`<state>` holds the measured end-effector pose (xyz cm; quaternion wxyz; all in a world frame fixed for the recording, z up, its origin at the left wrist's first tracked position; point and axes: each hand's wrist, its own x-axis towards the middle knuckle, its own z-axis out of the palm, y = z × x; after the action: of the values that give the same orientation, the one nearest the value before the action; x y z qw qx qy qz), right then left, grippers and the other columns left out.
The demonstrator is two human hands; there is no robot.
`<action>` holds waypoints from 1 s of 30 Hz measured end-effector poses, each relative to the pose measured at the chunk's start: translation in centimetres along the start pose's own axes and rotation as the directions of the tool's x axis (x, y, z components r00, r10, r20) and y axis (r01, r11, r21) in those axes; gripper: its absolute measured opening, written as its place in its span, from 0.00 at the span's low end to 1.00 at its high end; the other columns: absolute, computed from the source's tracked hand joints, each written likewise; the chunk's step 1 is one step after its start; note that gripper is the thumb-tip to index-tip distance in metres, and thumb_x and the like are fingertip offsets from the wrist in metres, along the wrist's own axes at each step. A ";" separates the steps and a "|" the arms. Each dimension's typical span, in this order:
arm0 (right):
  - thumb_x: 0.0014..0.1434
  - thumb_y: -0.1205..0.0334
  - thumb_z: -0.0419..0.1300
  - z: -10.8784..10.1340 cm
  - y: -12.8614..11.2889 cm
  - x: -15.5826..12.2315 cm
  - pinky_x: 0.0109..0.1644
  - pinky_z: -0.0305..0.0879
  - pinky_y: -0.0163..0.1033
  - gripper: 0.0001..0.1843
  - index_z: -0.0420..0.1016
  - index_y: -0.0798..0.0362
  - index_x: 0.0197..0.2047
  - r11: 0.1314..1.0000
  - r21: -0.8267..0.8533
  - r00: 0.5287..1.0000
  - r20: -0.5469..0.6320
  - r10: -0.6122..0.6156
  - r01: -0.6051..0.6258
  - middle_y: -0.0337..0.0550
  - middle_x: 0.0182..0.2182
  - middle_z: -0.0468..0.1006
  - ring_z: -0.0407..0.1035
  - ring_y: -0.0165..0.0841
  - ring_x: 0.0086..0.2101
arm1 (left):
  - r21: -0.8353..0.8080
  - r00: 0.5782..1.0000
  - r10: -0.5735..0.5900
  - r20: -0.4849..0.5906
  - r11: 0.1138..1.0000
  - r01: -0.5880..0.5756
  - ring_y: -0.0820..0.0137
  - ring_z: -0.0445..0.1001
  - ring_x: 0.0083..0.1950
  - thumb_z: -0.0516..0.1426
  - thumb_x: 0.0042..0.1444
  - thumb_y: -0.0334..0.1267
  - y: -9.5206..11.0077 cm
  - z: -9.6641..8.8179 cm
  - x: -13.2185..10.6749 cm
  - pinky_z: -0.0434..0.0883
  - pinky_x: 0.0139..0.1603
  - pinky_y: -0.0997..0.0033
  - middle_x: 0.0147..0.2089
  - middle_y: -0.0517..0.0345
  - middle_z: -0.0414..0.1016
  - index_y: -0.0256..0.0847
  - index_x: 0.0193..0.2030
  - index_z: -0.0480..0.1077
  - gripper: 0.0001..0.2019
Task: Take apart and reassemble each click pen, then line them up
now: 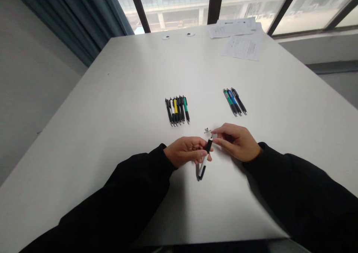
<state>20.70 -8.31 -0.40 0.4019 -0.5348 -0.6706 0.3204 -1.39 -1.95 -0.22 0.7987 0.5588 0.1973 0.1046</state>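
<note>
A white pen with a black grip (203,166) is held between the thumb and fingers of my left hand (188,151), its clip end slanting down toward me. My right hand (236,141) is closed in a pinch at the pen's upper, point end. A thin greyish piece shows between those fingertips, too small to make out. Just beyond the pen's point, small metal pieces (207,130) lie on the white table (134,107).
A row of several pens (176,110), black, white, yellow and green, lies left of centre. Three more pens (235,102), green, blue and black, lie to the right. Printed papers (243,46) and two small white objects (190,34) rest at the far edge by the window.
</note>
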 end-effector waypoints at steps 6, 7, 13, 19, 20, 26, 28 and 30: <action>0.61 0.61 0.60 0.6 0.8 0.8 0.39 0.66 0.39 0.11 0.79 0.55 0.44 0.895 -0.442 0.998 -0.011 -0.069 0.057 0.47 0.37 0.76 0.70 0.33 0.32 | -0.007 1.000 0.025 0.010 1.000 -0.024 0.76 0.74 0.28 0.62 0.57 0.44 -0.2 -0.1 0.0 0.69 0.27 0.79 0.39 0.45 0.79 0.31 0.48 0.71 0.18; 0.61 0.61 0.59 0.7 0.8 0.8 0.39 0.65 0.38 0.09 0.79 0.54 0.42 0.890 -0.453 0.998 0.000 -0.068 0.061 0.46 0.37 0.76 0.70 0.33 0.33 | -0.006 1.000 0.026 0.012 1.000 -0.026 0.76 0.74 0.28 0.62 0.57 0.43 -0.2 -0.1 0.0 0.69 0.27 0.79 0.39 0.45 0.79 0.31 0.47 0.71 0.17; 0.63 0.62 0.57 0.7 0.3 0.6 0.37 0.63 0.36 0.08 0.77 0.53 0.37 0.870 -0.484 0.995 0.042 -0.086 0.096 0.43 0.35 0.75 0.68 0.31 0.31 | -0.014 0.998 0.043 0.053 0.999 -0.042 0.76 0.74 0.28 0.61 0.59 0.42 0.0 -0.2 -0.1 0.68 0.27 0.79 0.42 0.42 0.80 0.31 0.47 0.71 0.16; 0.64 0.58 0.57 0.9 0.5 0.1 0.38 0.65 0.37 0.12 0.76 0.55 0.46 0.848 -0.494 0.981 0.101 -0.164 0.192 0.46 0.39 0.75 0.70 0.33 0.34 | -0.030 0.994 0.062 0.092 0.998 -0.060 0.76 0.74 0.28 0.62 0.58 0.42 0.1 -0.3 -0.3 0.67 0.28 0.78 0.43 0.40 0.80 0.32 0.44 0.71 0.15; 0.64 0.58 0.57 1.0 0.6 0.1 0.38 0.66 0.38 0.13 0.76 0.54 0.48 0.840 -0.502 0.979 0.110 -0.172 0.204 0.47 0.40 0.76 0.71 0.33 0.34 | -0.033 0.994 0.059 0.095 0.998 -0.056 0.76 0.74 0.28 0.63 0.57 0.42 0.3 -0.3 -0.3 0.67 0.28 0.77 0.43 0.40 0.80 0.31 0.43 0.71 0.15; 0.65 0.57 0.56 1.2 1.2 0.0 0.38 0.66 0.37 0.15 0.77 0.53 0.50 0.819 -0.530 0.975 0.116 -0.189 0.222 0.46 0.39 0.76 0.71 0.32 0.33 | -0.017 0.994 0.006 0.113 1.000 -0.005 0.76 0.73 0.27 0.65 0.54 0.42 1.2 0.0 -0.2 0.67 0.29 0.77 0.35 0.46 0.80 0.30 0.41 0.73 0.16; 0.65 0.56 0.56 1.2 1.2 0.0 0.37 0.66 0.37 0.15 0.77 0.53 0.50 0.816 -0.538 0.977 0.105 -0.187 0.214 0.46 0.39 0.76 0.71 0.32 0.33 | -0.020 0.994 0.007 0.111 1.000 -0.004 0.75 0.73 0.27 0.65 0.54 0.42 1.2 0.0 -0.2 0.67 0.29 0.77 0.35 0.45 0.80 0.30 0.40 0.73 0.16; 0.65 0.56 0.55 1.2 1.1 0.0 0.37 0.66 0.37 0.15 0.77 0.54 0.49 0.817 -0.543 0.980 0.089 -0.175 0.195 0.46 0.38 0.76 0.71 0.32 0.33 | -0.019 0.994 0.008 0.106 1.000 -0.006 0.75 0.73 0.27 0.65 0.54 0.43 1.0 -0.1 -0.2 0.67 0.29 0.77 0.38 0.43 0.80 0.30 0.40 0.72 0.16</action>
<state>20.11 -8.03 -1.90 0.2492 -0.5540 -0.7900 0.0834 -1.60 -1.56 0.73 0.8128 0.5568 0.1516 0.0795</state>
